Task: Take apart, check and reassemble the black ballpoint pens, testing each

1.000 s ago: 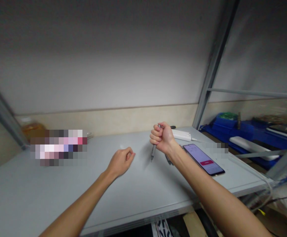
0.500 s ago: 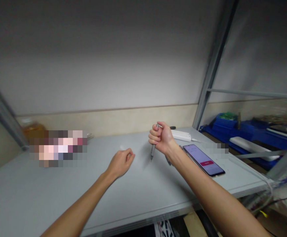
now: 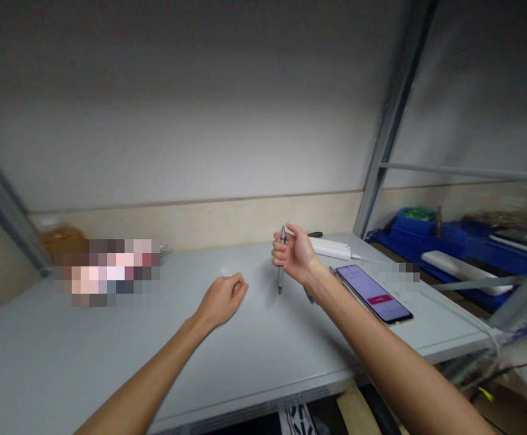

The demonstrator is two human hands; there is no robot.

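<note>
At the far left, one container (image 3: 66, 233) with amber contents and a pale top stands partly behind a blurred-out patch. The left forearm reaches up from the lower edge, and the left hand (image 3: 222, 297) rests on the grey table (image 3: 227, 374), fingers curled into a loose fist that holds nothing visible. To its right, the one pen (image 3: 281, 279) stands nearly upright, tip down, in the right hand (image 3: 293, 252); the fingers wrap its barrel, the thumb rises beside its upper end, and the wrist is bent back. Whether the tip touches the table is unclear. Further right lie one white block (image 3: 333, 249) and one lit phone (image 3: 374, 293). Beyond, one blue bin (image 3: 405, 229) holds something green (image 3: 419, 212).
</note>
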